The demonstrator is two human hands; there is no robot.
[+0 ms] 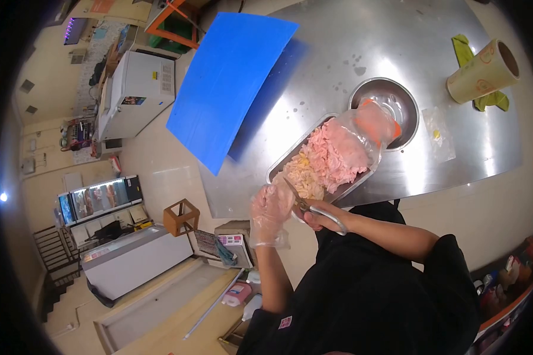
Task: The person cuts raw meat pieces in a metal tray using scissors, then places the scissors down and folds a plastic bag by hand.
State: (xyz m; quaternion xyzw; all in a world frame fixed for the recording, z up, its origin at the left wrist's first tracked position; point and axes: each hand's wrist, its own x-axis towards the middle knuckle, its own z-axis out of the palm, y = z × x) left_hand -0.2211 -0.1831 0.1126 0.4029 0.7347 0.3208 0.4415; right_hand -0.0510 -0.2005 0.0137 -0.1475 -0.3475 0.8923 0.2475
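My left hand (269, 208), in a clear plastic glove, is at the near left end of a metal tray (271, 173). Its fingers are curled closed; what is in them is hidden by the glove and blur. My bare right hand (321, 219) grips metal scissors (330, 218), whose blades point toward the gloved fingers. Pale yellow raw pieces (302, 177) fill the tray's left part. Beside them lies a heap of pink raw pieces (336, 155), perhaps chicken feet. A clear plastic bag (361, 129) with orange print lies partly over the pink heap.
A round metal bowl (413, 115) stands beyond the tray on the steel table (331, 41). A blue board (231, 83) stands over the table's left side. At the right are a film roll (477, 74), a green cloth (463, 50) and a small plastic bag (439, 139).
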